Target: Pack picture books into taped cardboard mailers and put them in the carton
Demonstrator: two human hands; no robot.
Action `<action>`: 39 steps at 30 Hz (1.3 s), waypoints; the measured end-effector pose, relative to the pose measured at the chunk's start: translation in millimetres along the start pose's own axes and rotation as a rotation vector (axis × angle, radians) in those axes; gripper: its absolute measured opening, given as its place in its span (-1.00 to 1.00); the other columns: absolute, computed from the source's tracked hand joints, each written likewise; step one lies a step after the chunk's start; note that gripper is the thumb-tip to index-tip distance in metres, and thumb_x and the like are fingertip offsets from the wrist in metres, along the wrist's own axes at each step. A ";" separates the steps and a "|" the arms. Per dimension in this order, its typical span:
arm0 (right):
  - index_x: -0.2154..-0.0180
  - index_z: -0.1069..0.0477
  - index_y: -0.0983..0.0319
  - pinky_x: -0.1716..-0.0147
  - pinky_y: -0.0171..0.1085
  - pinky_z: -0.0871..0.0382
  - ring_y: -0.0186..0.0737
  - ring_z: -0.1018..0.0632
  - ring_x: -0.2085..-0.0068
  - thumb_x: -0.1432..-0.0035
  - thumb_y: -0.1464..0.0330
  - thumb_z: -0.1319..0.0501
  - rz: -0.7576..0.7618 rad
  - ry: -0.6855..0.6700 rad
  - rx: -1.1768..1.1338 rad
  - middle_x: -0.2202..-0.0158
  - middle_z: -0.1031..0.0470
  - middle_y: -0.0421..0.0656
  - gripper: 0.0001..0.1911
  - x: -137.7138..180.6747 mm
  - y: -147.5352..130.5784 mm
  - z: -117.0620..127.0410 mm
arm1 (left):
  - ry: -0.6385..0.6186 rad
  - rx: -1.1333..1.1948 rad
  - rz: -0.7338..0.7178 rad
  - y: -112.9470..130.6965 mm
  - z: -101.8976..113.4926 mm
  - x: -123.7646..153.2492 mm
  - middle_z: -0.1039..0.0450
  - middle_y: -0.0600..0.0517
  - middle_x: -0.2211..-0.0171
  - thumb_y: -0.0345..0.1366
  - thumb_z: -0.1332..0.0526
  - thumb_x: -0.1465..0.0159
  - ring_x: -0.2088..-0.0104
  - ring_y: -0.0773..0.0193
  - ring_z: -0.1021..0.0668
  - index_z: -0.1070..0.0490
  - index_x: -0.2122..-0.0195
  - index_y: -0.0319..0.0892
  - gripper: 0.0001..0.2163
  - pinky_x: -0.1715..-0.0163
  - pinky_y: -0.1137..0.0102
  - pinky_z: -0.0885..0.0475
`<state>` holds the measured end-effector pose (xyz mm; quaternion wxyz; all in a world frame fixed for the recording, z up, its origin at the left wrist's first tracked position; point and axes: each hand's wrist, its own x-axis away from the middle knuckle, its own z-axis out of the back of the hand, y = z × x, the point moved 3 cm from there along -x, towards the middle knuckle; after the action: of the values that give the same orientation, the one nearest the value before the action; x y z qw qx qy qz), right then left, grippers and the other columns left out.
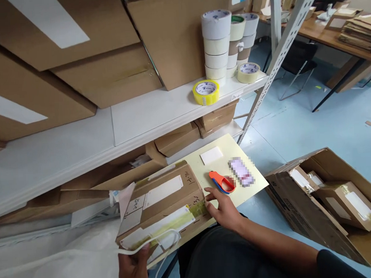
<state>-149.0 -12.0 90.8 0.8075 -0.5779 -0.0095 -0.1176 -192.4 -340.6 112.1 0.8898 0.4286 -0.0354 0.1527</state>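
- While you sit at the shelving, your left hand (134, 269) grips the near end of a flat brown cardboard parcel w/ white labels and yellowish tape (164, 208), fingers curled under it, plus a white cord (166, 239) looping across.
- Your right hand (222, 209) rests on the parcel's right edge, fingers spread loose, not clenched; fingertips just beside the orange-and-blue tape cutter (221, 182).
- Parcel lies tilted on the pale yellow board (253, 185) over your lap, approx. at the board's left end.
- Also on the board: small white card (211, 155), blurred-out item next to the cutter.
- White metal shelf (80, 140) in front: big brown cartons, yellow tape roll (206, 92), stacks of tape rolls (218, 44) behind it.
- Rt, on the blue floor: open brown carton (348, 230) w/ smaller taped boxes (350, 205) inside.
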 end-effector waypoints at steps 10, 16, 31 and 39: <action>0.04 -0.52 0.21 0.07 -0.09 -0.49 0.00 -0.64 0.09 -0.38 -0.06 -0.01 -0.198 -0.184 -0.003 0.15 -0.65 -0.01 -0.45 -8.8 59.1 -5.2 | -0.234 0.210 0.214 -73.8 -31.5 -12.0 -0.66 -0.09 0.06 0.03 -0.17 -0.18 -0.08 -0.06 -0.62 -0.57 0.07 -0.16 -0.55 -0.12 0.13 -0.52; -0.02 -0.50 0.19 -0.02 -0.08 -0.48 0.01 -0.64 0.01 -0.39 -0.06 0.01 -0.234 -0.081 0.089 0.02 -0.62 0.03 -0.44 -22.6 71.3 -2.0 | -0.211 0.371 0.317 -81.9 -33.8 -44.9 -0.58 -0.20 -0.09 0.12 -0.26 -0.14 -0.10 -0.03 -0.62 -0.48 -0.04 -0.20 -0.43 -0.10 0.12 -0.53; -0.05 -0.42 0.16 -0.08 -0.01 -0.52 -0.02 -0.62 -0.06 -0.20 0.23 -0.22 0.013 -0.110 -0.175 -0.01 -0.59 -0.02 -0.62 -47.2 34.5 -13.0 | -0.171 0.522 0.092 -31.0 -17.1 -55.7 -0.63 -0.09 0.01 -0.05 -0.40 -0.03 -0.09 0.01 -0.58 -0.52 0.03 -0.17 -0.50 -0.09 0.25 -0.47; 0.27 -0.52 0.15 0.20 -0.07 -0.55 -0.01 -0.64 0.25 -0.34 -0.01 -0.08 -0.092 -0.100 -0.023 0.34 -0.62 -0.10 -0.57 -33.8 65.9 -19.2 | -0.218 0.524 0.420 -83.8 -21.4 -49.9 -0.62 -0.13 0.01 0.08 -0.34 -0.07 -0.03 0.01 -0.63 -0.52 0.06 -0.16 -0.49 -0.09 0.15 -0.50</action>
<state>-171.0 -3.9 18.0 0.7931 -0.5913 -0.0750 -0.1258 -216.1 -385.3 26.0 0.6900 0.6394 -0.1772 0.2894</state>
